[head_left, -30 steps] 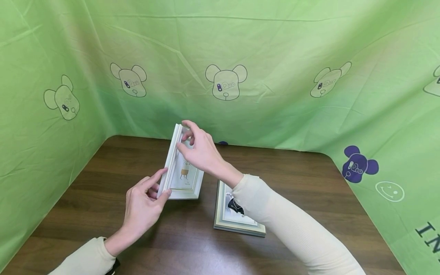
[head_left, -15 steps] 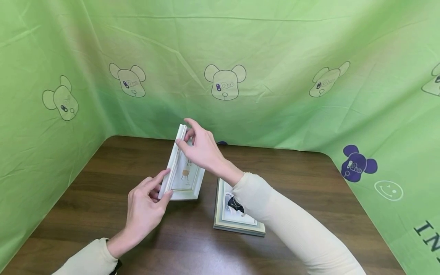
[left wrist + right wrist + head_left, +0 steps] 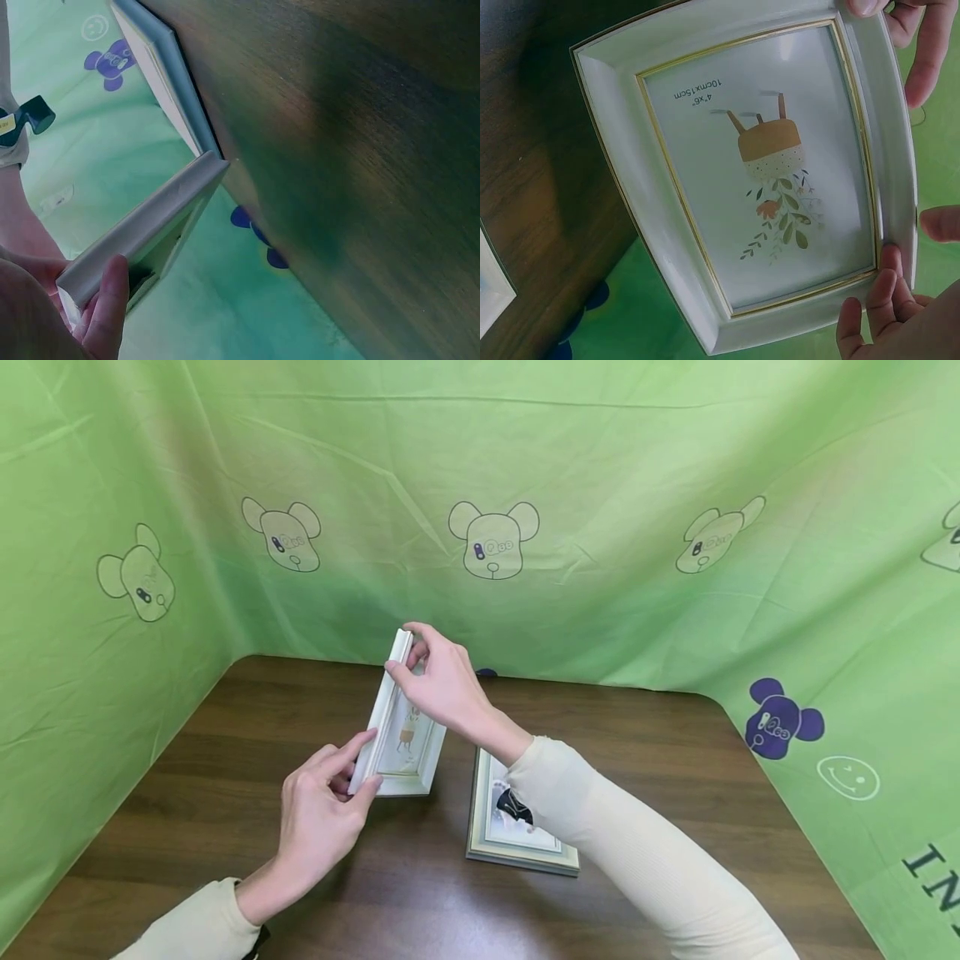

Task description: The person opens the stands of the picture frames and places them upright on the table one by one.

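Observation:
A white picture frame (image 3: 408, 787) is tilted between both hands in the head view. In the right wrist view, its face fills the middle: a plant-pot print (image 3: 772, 157) inside a thin gold inner border. My left hand (image 3: 322, 802) grips the lower left side, thumb on the front and fingers along the outer edge. At the top corner, my right hand (image 3: 446, 689) pinches the moulding between thumb and fingers. The left wrist view shows the white frame (image 3: 142, 217) edge-on, held above the table. Part of its upper face is hidden behind the right hand.
A second picture frame (image 3: 517, 857), pale with a grey-green border, lies on the brown wooden table (image 3: 637, 760), partly under the right forearm. A green cloth (image 3: 585, 468) printed with bear heads surrounds the table at the back and sides.
The white frame has shifted slightly right at its top and turned more edge-on. The right index finger has come down onto its top edge. The left hand has moved slightly right with it.

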{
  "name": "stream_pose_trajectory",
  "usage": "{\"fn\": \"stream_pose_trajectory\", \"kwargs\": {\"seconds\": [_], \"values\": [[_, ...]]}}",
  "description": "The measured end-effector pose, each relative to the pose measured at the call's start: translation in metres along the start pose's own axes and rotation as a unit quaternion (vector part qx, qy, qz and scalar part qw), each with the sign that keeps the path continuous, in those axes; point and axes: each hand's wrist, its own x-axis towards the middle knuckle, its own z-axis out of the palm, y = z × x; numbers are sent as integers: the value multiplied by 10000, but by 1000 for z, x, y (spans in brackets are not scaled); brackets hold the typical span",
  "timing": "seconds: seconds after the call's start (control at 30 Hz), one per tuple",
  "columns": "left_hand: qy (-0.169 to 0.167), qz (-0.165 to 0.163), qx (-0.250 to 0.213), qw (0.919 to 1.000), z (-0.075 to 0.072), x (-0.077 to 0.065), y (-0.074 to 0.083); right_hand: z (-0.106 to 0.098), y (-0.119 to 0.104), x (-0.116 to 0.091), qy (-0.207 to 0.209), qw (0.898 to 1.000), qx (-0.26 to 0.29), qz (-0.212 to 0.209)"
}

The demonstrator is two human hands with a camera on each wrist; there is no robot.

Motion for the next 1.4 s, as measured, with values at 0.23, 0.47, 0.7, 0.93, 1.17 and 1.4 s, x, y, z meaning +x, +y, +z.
{"fn": "stream_pose_trajectory", "kwargs": {"seconds": [0.23, 0.47, 0.7, 0.93, 1.17, 1.4], "values": [[1, 39, 42, 10000, 1, 0, 2, 2, -1, -2, 135, 9998, 59, 101], [70, 214, -23, 9997, 5, 0, 3, 2, -1, -2, 204, 9997, -144, 29], [86, 308, 58, 9995, 8, 1, 5, 3, 0, -3, 292, 9994, -193, 20], [32, 339, 143, 9993, 11, 0, 8, 2, 1, -5, 449, 9990, -64, -44], [24, 370, 166, 9992, 14, -1, 9, 4, 1, -5, 636, 9979, 14, -148], [41, 449, 54, 9990, 17, -1, 9, 3, 1, -6, 732, 9971, -20, -195]]}}
